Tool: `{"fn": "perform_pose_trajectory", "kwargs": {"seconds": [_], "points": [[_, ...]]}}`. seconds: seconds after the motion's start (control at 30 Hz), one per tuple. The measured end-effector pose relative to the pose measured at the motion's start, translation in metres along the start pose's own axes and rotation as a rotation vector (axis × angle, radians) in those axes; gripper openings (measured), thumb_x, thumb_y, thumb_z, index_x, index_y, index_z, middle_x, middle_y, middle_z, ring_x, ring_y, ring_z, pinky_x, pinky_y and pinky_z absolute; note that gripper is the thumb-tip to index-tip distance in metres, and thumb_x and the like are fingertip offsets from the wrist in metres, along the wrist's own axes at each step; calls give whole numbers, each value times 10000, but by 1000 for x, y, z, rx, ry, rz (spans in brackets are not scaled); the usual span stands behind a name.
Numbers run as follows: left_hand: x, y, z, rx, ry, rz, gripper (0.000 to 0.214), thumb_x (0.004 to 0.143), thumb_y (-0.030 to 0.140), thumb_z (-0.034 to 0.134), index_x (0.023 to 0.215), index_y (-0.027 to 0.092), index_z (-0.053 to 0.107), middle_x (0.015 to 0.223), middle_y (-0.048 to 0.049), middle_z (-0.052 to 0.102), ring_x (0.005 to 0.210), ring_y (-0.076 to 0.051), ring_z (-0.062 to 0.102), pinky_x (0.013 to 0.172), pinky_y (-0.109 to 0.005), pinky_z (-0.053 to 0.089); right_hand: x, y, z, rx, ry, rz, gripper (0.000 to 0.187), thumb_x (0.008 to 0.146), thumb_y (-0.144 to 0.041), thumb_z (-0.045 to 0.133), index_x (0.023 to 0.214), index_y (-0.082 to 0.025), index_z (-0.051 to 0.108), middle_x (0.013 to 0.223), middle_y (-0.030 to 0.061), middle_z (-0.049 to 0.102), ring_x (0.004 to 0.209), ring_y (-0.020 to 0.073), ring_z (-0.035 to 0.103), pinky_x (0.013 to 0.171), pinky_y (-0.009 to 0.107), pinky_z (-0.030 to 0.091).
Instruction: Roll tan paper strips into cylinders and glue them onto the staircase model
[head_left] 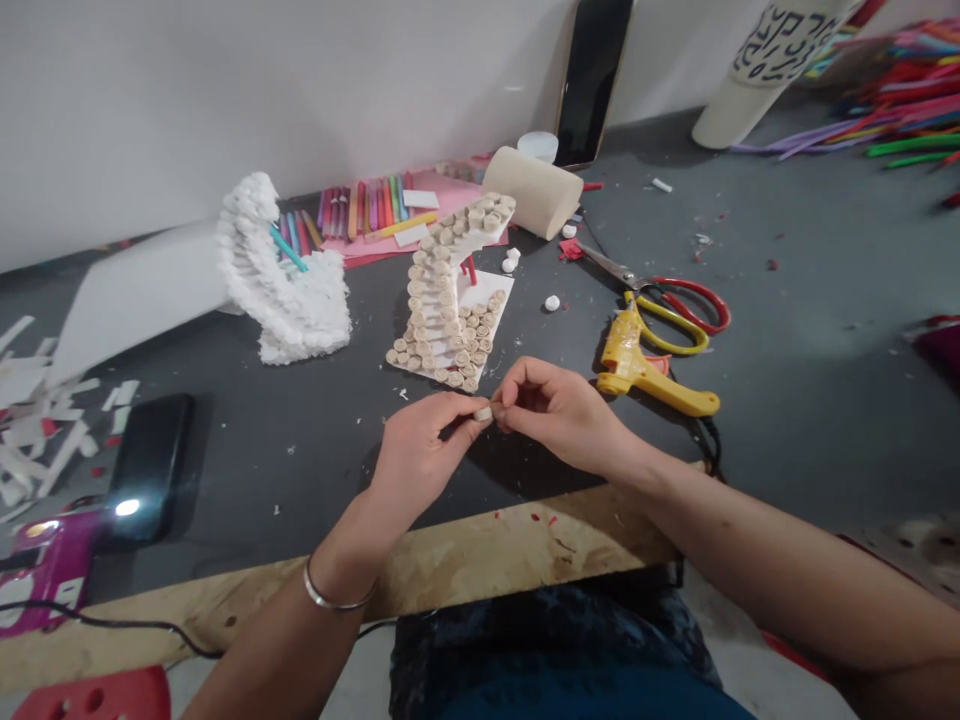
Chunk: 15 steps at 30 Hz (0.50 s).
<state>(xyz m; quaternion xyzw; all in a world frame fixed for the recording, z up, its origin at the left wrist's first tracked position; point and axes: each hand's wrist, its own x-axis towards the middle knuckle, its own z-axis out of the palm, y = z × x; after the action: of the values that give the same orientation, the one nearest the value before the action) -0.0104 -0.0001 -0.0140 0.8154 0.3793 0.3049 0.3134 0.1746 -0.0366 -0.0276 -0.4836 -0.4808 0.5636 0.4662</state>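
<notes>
One pale rolled paper coil (484, 413), held in the air above the dark grey table (780, 440), between your two hands. Two hands, both closed in a pinch: your left hand (420, 455) grips the coil with thumb and fingertips, and your right hand (559, 408) grips it from the opposite side. One metal bangle (330, 598) on your left wrist.

One spiral staircase model (442, 300) of rolled paper coils on a white card base, just ahead of your hands and not touching them. Several loose white coils (552, 302) beside it. One cream paper roll (534, 190) behind it. One fluffy white spiral model (289, 290) to its left.

Near your right hand, one yellow hot glue gun (637, 365). Beyond that, one pair of scissors (611, 265) with red and yellow finger loops.

Farther out: one row of coloured pens (360, 210) on pink paper (465, 195); one black phone (150, 465) lying at the left; one dark tablet (592, 80) propped upright; one heap of white paper scraps (37, 420); one mass of coloured paper strips (892, 110); one wooden board (450, 560) along the near table edge.
</notes>
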Motion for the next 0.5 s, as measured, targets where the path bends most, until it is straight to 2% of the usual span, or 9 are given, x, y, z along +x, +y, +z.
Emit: {"fn": "perform_pose_trajectory", "kwargs": {"seconds": [0.27, 0.5], "points": [[3, -4, -4, -71, -73, -94, 52, 840, 268, 688, 839, 231, 724, 778, 17, 749, 682, -140, 669, 643, -232, 491, 0, -2, -1, -23, -51, 17, 100, 813, -234, 673, 810, -197, 580, 702, -31, 602, 653, 103, 563, 628, 249, 441], [3, -2, -3, 19, -146, -70, 62, 862, 223, 648, 839, 215, 705, 787, 21, 730, 708, -137, 654, 634, -233, 450, 1, -3, -1, -154, -60, 25, 83, 829, -261, 661, 866, -187, 651, 686, -24, 629, 618, 107, 575, 605, 247, 453]]}}
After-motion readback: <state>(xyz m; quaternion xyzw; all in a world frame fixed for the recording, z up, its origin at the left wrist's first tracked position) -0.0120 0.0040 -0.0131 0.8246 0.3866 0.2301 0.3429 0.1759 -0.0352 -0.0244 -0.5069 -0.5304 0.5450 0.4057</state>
